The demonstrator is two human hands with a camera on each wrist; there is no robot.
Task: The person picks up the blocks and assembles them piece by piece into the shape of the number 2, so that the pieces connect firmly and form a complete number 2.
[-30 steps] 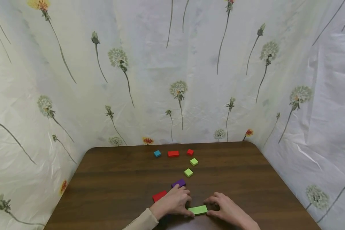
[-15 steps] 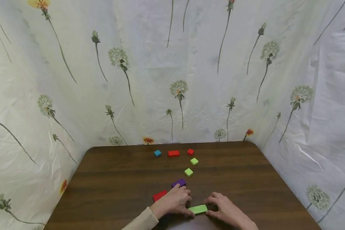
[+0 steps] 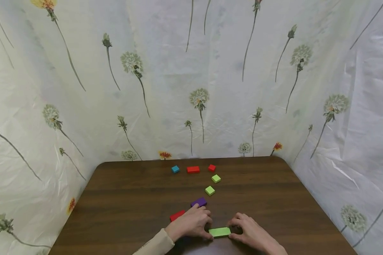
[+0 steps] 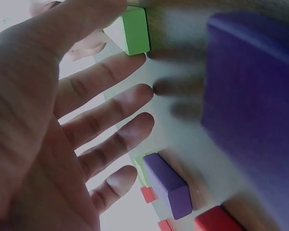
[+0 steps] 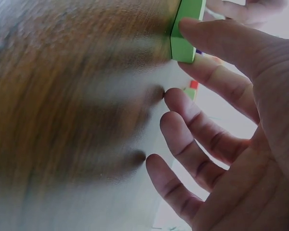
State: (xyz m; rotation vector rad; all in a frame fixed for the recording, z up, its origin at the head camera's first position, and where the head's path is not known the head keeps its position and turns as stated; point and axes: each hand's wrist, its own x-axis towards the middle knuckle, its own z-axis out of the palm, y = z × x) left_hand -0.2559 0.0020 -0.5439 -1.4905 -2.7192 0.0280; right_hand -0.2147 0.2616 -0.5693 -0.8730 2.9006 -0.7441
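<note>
A long light green block (image 3: 220, 232) lies on the dark wooden table near its front edge, between the two hands. My left hand (image 3: 194, 222) pinches its left end between thumb and index finger. At the right end, my right hand (image 3: 252, 232) has its thumb on the near side and its index finger behind the block. In the right wrist view, the right thumb overlaps the green block (image 5: 183, 48) and the other fingers spread, tips close to the tabletop. Beyond the left fingers sits a purple block (image 3: 199, 202); a red block (image 3: 177, 215) is partly covered by the left hand.
A large purple block (image 4: 253, 106) stands close in the left wrist view, hidden in the head view. Farther back lie two small green blocks (image 3: 210, 190), a small red block (image 3: 212, 168), a longer red block (image 3: 193, 169) and a blue block (image 3: 175, 169). Flowered cloth (image 3: 159, 88) surrounds the table.
The green block has turned slightly, its long side now more level across the view. My left thumb has shifted a little left along it; the other blocks stay in place.
</note>
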